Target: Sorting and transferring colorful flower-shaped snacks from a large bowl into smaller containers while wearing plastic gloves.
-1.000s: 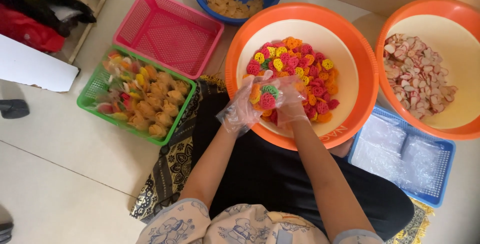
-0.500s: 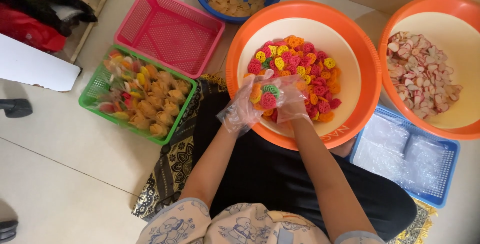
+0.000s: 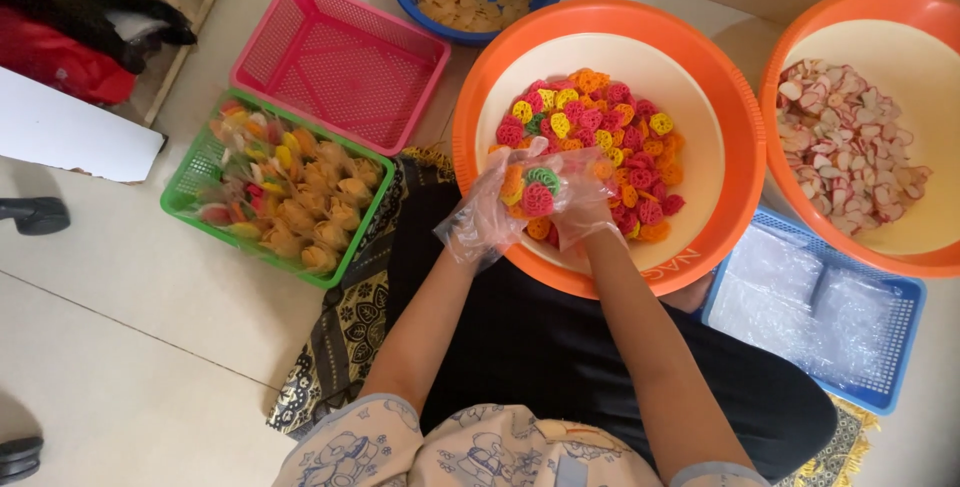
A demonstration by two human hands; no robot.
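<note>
Both hands sit where they did a second ago, at the near rim of the orange basin [image 3: 610, 142], and little has shifted. The left hand [image 3: 490, 217] keeps its grip pinched on a clear plastic bag [image 3: 525, 192]; the right hand [image 3: 585, 202], gloved in film, stays cupped against the bag's mouth, grip closed on the bag. A few colourful ring crackers [image 3: 590, 132] now show inside the bag, so filling looks under way. At nine o'clock, the green basket [image 3: 200, 182] holds tied packets; at ten, the pink basket [image 3: 340, 57].
</note>
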